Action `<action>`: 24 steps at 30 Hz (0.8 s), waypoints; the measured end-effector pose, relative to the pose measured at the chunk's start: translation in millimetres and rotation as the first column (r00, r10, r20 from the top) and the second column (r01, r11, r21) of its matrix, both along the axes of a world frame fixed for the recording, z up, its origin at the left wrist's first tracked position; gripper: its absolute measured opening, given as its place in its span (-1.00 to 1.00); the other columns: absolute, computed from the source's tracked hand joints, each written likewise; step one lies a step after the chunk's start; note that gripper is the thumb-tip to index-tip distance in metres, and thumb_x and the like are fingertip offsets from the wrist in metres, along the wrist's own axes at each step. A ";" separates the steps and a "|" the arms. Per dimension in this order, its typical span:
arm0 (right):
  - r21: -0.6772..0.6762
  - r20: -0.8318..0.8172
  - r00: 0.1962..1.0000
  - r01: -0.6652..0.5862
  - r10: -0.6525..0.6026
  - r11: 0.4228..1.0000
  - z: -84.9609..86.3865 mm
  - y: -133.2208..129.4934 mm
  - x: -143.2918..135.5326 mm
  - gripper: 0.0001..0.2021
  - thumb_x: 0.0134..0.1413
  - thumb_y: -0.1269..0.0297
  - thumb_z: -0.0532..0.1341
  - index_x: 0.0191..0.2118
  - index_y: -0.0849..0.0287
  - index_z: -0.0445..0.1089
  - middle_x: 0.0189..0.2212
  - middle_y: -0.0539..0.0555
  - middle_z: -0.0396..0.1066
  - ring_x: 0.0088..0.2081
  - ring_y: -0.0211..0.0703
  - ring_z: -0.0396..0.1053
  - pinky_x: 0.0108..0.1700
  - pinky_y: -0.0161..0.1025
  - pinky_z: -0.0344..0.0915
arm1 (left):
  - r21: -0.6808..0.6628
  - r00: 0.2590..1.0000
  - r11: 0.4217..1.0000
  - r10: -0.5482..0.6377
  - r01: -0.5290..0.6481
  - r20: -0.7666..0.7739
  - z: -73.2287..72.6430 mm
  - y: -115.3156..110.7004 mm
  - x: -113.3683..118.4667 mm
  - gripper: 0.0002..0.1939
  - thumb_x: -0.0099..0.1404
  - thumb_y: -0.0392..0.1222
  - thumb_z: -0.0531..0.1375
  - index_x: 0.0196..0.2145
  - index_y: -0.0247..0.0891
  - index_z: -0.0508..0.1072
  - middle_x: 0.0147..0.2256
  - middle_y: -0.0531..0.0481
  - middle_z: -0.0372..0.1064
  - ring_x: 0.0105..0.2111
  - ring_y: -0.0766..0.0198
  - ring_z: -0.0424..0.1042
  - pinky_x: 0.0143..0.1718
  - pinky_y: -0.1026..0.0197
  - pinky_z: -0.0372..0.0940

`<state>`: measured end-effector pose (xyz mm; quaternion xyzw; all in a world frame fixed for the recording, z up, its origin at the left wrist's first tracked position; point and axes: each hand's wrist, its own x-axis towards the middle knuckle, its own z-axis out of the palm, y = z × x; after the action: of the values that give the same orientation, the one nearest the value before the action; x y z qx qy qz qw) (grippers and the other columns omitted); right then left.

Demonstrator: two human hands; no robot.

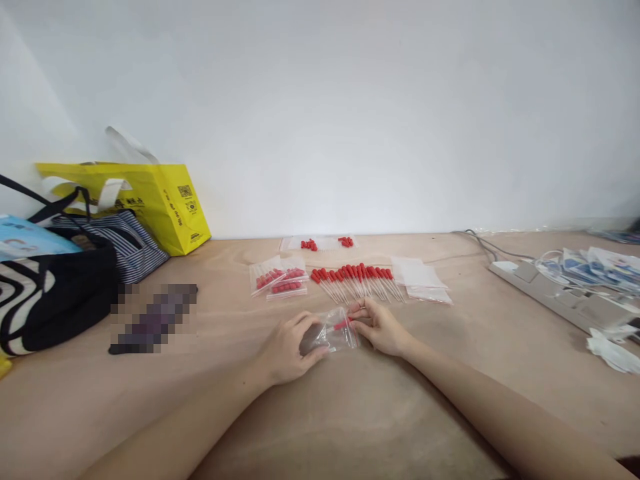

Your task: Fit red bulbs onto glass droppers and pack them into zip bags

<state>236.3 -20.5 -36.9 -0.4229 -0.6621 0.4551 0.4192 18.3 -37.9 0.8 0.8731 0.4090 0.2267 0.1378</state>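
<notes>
My left hand (pixel 295 348) grips a clear zip bag (pixel 333 339) by its left side, just above the table. At the bag's right end, my right hand (pixel 376 325) pinches a dropper (pixel 343 325) by its red rubber bulb. The dropper's thin stem points left and appears to lie inside the bag; the plastic's glare blurs it. Beyond my hands lies a row of glass droppers (pixel 357 280) with red bulbs, side by side. To the left of the row, several filled zip bags (pixel 286 287) overlap. Flat unfilled zip bags (pixel 421 279) are stacked to its right.
Loose red bulbs (pixel 309 245) rest on a clear sheet near the wall. A yellow bag (pixel 185 213), a black bag (pixel 65 293) and a pixelated dark object (pixel 157 320) occupy the left. A power strip (pixel 560 293) with cables and a crumpled white tissue (pixel 613 350) are on the right.
</notes>
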 end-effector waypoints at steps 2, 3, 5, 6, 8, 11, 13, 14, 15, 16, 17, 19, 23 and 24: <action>0.008 0.002 1.000 0.016 -0.016 1.000 0.3 -0.2 1.6 -0.81 -0.11 0.34 0.18 -0.30 0.14 0.18 -0.32 0.05 0.38 -0.26 -0.23 0.37 -0.27 -0.25 0.29 | -0.050 0.999 0.997 -0.050 0.050 0.008 0.1 0.8 -5.6 -0.67 0.17 -0.06 0.08 -0.11 -0.19 0.29 -0.15 -0.03 0.33 -0.19 0.19 0.34 -0.16 0.16 0.23; 0.017 0.012 1.000 0.025 -0.025 1.000 0.4 -0.5 1.8 -0.80 -0.12 0.32 0.19 -0.31 0.14 0.19 -0.34 0.04 0.39 -0.30 -0.24 0.37 -0.30 -0.27 0.29 | -0.069 0.998 0.996 -0.060 0.061 0.010 -0.4 1.5 -7.5 -0.67 0.19 -0.07 0.06 -0.09 -0.18 0.28 -0.13 -0.02 0.33 -0.16 0.19 0.33 -0.13 0.16 0.22; 0.043 0.037 0.999 0.038 -0.039 0.998 0.1 -1.4 1.0 -0.76 -0.17 0.28 0.23 -0.31 0.14 0.21 -0.39 0.02 0.40 -0.40 -0.27 0.35 -0.39 -0.31 0.25 | -0.087 0.998 0.994 -0.060 0.060 0.004 -2.3 3.0 -9.4 -0.67 0.22 -0.08 0.04 -0.07 -0.17 0.28 -0.08 -0.02 0.32 -0.11 0.19 0.30 -0.09 0.15 0.20; 0.058 0.042 0.998 0.041 -0.044 0.997 -0.3 -1.8 0.1 -0.73 -0.19 0.25 0.25 -0.31 0.15 0.22 -0.43 0.00 0.39 -0.45 -0.29 0.33 -0.42 -0.32 0.23 | -0.087 0.998 0.994 -0.061 0.060 -0.003 -3.4 3.6 -9.4 -0.66 0.22 -0.08 0.04 -0.06 -0.18 0.28 -0.06 -0.02 0.31 -0.08 0.19 0.29 -0.08 0.15 0.19; 0.086 0.044 0.998 0.045 -0.049 0.995 -0.9 -2.4 -2.5 -0.69 -0.22 0.19 0.27 -0.30 0.15 0.23 -0.52 -0.05 0.35 -0.52 -0.33 0.28 -0.46 -0.35 0.19 | -0.084 0.998 0.994 -0.066 0.064 -0.017 -5.4 4.3 -8.5 -0.64 0.21 -0.09 0.05 -0.04 -0.20 0.27 -0.03 -0.04 0.28 -0.05 0.19 0.27 -0.05 0.14 0.18; 0.118 0.130 0.985 0.097 -0.112 0.988 0.3 -3.4 -6.8 -0.62 -0.29 0.13 0.30 -0.29 0.15 0.25 -0.62 -0.12 0.25 -0.59 -0.37 0.19 -0.52 -0.37 0.13 | -0.089 0.998 0.994 -0.061 0.058 -0.030 -5.5 4.0 -6.7 -0.62 0.19 -0.09 0.06 -0.03 -0.20 0.26 -0.01 -0.05 0.26 -0.03 0.18 0.25 -0.02 0.12 0.17; 0.148 0.246 0.951 0.154 -0.187 0.977 2.3 -3.5 -8.0 -0.58 -0.34 0.12 0.33 -0.27 0.13 0.26 -0.64 -0.13 0.23 -0.60 -0.36 0.17 -0.54 -0.38 0.08 | -0.094 0.998 0.994 -0.059 0.055 -0.036 -3.5 3.5 -6.4 -0.61 0.19 -0.08 0.07 -0.02 -0.19 0.27 0.00 -0.05 0.25 -0.02 0.16 0.24 -0.02 0.10 0.16; 0.168 0.290 0.930 0.182 -0.225 0.969 3.2 -2.9 -7.3 -0.58 -0.34 0.12 0.33 -0.27 0.12 0.27 -0.64 -0.13 0.23 -0.59 -0.35 0.16 -0.54 -0.38 0.07 | -0.100 0.997 0.993 -0.061 0.057 -0.039 -2.1 3.3 -6.6 -0.60 0.19 -0.07 0.06 -0.02 -0.19 0.27 0.00 -0.05 0.25 -0.02 0.17 0.24 -0.02 0.10 0.17; 0.186 0.313 0.915 0.203 -0.254 0.961 3.8 -1.4 -5.5 -0.60 -0.31 0.11 0.31 -0.27 0.11 0.27 -0.64 -0.12 0.23 -0.59 -0.34 0.17 -0.53 -0.37 0.07 | -0.107 0.997 0.993 -0.063 0.058 -0.042 -0.6 3.2 -7.0 -0.60 0.20 -0.06 0.05 -0.01 -0.19 0.26 0.00 -0.05 0.25 -0.01 0.17 0.24 -0.02 0.10 0.17; 0.201 0.315 0.908 0.220 -0.276 0.954 4.2 1.2 -2.5 -0.64 -0.25 0.10 0.27 -0.27 0.11 0.27 -0.63 -0.11 0.24 -0.58 -0.33 0.18 -0.52 -0.36 0.08 | -0.118 0.997 0.991 -0.064 0.059 -0.044 0.7 3.3 -7.5 -0.60 0.21 -0.06 0.04 -0.01 -0.19 0.26 0.01 -0.05 0.24 -0.01 0.17 0.23 -0.01 0.10 0.17; 0.215 0.298 0.908 0.238 -0.296 0.947 4.4 5.2 1.7 -0.69 -0.18 0.09 0.22 -0.27 0.12 0.28 -0.62 -0.09 0.24 -0.57 -0.32 0.19 -0.50 -0.35 0.10 | -0.129 0.997 0.990 -0.067 0.060 -0.047 1.8 3.5 -8.0 -0.60 0.22 -0.05 0.02 0.00 -0.19 0.26 0.01 -0.05 0.24 -0.01 0.18 0.23 -0.01 0.09 0.17; 0.241 0.250 0.903 0.292 -0.350 0.926 5.6 17.6 13.2 -0.74 -0.07 0.10 0.13 -0.28 0.15 0.29 -0.59 -0.05 0.27 -0.54 -0.29 0.22 -0.46 -0.33 0.14 | -0.143 0.996 0.987 -0.077 0.068 -0.054 3.1 4.2 -8.9 -0.61 0.22 -0.06 0.02 0.00 -0.18 0.26 0.02 -0.04 0.22 0.00 0.18 0.22 0.00 0.09 0.16; 0.323 0.421 0.707 0.468 -0.568 0.822 15.1 55.5 37.1 -0.74 0.00 0.16 0.03 -0.29 0.16 0.36 -0.48 0.03 0.35 -0.43 -0.22 0.28 -0.36 -0.30 0.18 | -0.128 0.995 0.989 -0.081 0.073 -0.062 1.5 5.6 -9.4 -0.59 0.18 -0.08 0.07 -0.01 -0.19 0.27 0.02 -0.06 0.23 0.00 0.16 0.22 0.01 0.07 0.14; 0.332 0.448 0.676 0.482 -0.585 0.811 18.5 65.6 40.6 -0.75 0.00 0.18 0.03 -0.27 0.15 0.38 -0.42 0.05 0.36 -0.37 -0.19 0.29 -0.32 -0.28 0.18 | -0.125 0.995 0.990 -0.080 0.072 -0.061 0.6 5.9 -9.5 -0.59 0.17 -0.08 0.08 -0.02 -0.21 0.27 0.01 -0.06 0.24 0.00 0.16 0.22 0.01 0.07 0.14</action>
<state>277.0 45.2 -18.4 -0.6656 -0.6373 0.1129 0.3716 8.7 -32.0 1.4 0.8849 0.3930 0.1668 0.1860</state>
